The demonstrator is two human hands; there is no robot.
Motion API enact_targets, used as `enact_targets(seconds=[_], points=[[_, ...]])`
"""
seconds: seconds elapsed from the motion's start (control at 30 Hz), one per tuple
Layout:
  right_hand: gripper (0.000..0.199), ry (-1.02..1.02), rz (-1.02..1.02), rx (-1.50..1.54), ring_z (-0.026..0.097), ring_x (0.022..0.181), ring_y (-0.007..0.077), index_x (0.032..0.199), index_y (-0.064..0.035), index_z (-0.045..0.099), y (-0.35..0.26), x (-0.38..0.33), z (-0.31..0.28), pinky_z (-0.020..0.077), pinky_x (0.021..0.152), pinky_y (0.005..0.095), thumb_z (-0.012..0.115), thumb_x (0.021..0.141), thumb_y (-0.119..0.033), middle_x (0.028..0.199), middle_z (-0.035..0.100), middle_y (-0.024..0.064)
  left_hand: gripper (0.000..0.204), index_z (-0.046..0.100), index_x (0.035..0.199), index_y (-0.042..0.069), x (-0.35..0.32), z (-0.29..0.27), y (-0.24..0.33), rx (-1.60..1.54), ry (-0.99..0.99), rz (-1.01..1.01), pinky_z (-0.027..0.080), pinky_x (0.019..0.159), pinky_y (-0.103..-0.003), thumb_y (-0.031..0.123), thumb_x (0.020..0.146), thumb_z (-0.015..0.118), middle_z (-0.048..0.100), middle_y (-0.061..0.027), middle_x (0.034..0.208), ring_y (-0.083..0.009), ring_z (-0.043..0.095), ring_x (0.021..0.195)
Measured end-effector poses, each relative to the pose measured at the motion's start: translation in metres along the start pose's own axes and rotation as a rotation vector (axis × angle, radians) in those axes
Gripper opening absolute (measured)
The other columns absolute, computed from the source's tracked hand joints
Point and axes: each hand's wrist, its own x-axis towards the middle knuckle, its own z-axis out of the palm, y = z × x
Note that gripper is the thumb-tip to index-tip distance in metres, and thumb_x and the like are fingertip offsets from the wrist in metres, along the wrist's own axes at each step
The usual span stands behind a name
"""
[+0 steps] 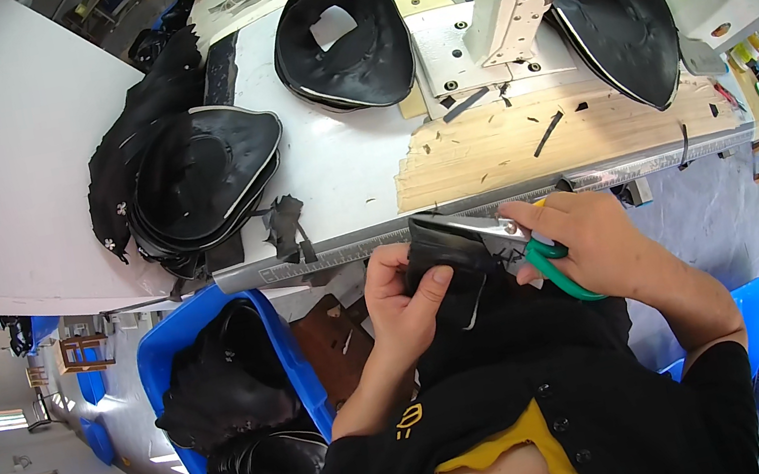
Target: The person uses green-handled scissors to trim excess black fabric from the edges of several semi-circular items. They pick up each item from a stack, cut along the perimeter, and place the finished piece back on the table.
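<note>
My left hand (397, 303) pinches a folded black leather-like piece (442, 254) between thumb and fingers, just off the table's front edge. My right hand (593, 238) is closed around scissors (564, 273) with green handles. The metal blades point left and lie along the upper edge of the black piece. How far the blades are apart is hard to tell. A thin pale strand hangs below the piece, over my dark clothing.
Stacks of black rounded pieces with pale edging lie at the table's left (210, 165), its far middle (349, 65) and its right (622, 27). A white machine (502, 12) stands between them. Dark scraps (546, 134) litter the wooden board (485, 142). Below left, a blue bin (288, 339) holds black pieces.
</note>
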Motion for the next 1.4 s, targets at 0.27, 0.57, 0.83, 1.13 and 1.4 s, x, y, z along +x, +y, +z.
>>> enact_targets(seconds=[0.27, 0.57, 0.83, 1.13, 1.4], points=[[0.066, 0.112, -0.102, -0.031, 0.056, 0.067, 0.0243, 0.116, -0.0097, 0.057, 0.002, -0.004, 0.007, 0.0452, 0.061, 0.0353, 0.078, 0.061, -0.038, 0.076, 0.057, 0.0039, 0.024, 0.047, 0.099, 0.006, 0.007, -0.005, -0.001, -0.225, 0.129, -0.089, 0.048, 0.081, -0.027, 0.002, 0.083, 0.065, 0.061, -0.0056, 0.095, -0.0112, 0.058, 0.086], [0.064, 0.051, 0.030, -0.044, 0.058, 0.067, 0.0238, 0.115, -0.0099, 0.057, 0.007, -0.009, 0.016, 0.0469, 0.061, 0.0354, 0.075, 0.063, -0.041, 0.075, 0.057, 0.0043, 0.026, 0.046, 0.103, 0.005, 0.009, -0.006, -0.003, -0.248, 0.126, -0.074, 0.049, 0.083, -0.031, 0.005, 0.084, 0.064, 0.061, -0.0077, 0.098, -0.0147, 0.059, 0.089], [0.069, 0.108, -0.059, 0.002, 0.057, 0.067, 0.0262, 0.117, -0.0098, 0.056, 0.009, -0.009, 0.023, 0.0456, 0.059, 0.0345, 0.079, 0.059, -0.040, 0.076, 0.057, 0.0043, 0.025, 0.045, 0.104, 0.005, 0.012, -0.007, -0.003, -0.323, 0.179, -0.092, 0.048, 0.085, -0.031, 0.008, 0.086, 0.063, 0.060, -0.0078, 0.101, -0.0155, 0.059, 0.092], [0.060, 0.204, 0.388, 0.546, 0.057, 0.077, 0.0183, 0.124, -0.0066, 0.050, 0.018, -0.003, 0.041, 0.0477, 0.072, 0.0290, 0.078, 0.073, -0.022, 0.092, 0.059, 0.0107, 0.038, 0.046, 0.111, 0.005, 0.031, -0.022, 0.019, -0.491, 0.040, -0.143, 0.050, 0.085, -0.036, 0.017, 0.083, 0.068, 0.059, -0.0093, 0.104, -0.0208, 0.060, 0.092], [0.063, 0.262, 0.534, 1.170, 0.049, 0.080, 0.0093, 0.134, -0.0083, 0.038, 0.014, 0.009, 0.041, 0.0435, 0.073, 0.0232, 0.067, 0.079, -0.001, 0.090, 0.052, 0.0043, 0.034, 0.050, 0.109, -0.001, 0.072, -0.012, 0.066, -0.818, -0.329, -0.012, 0.039, 0.049, -0.025, 0.028, 0.093, 0.046, 0.058, -0.0102, 0.084, -0.0123, 0.050, 0.056]])
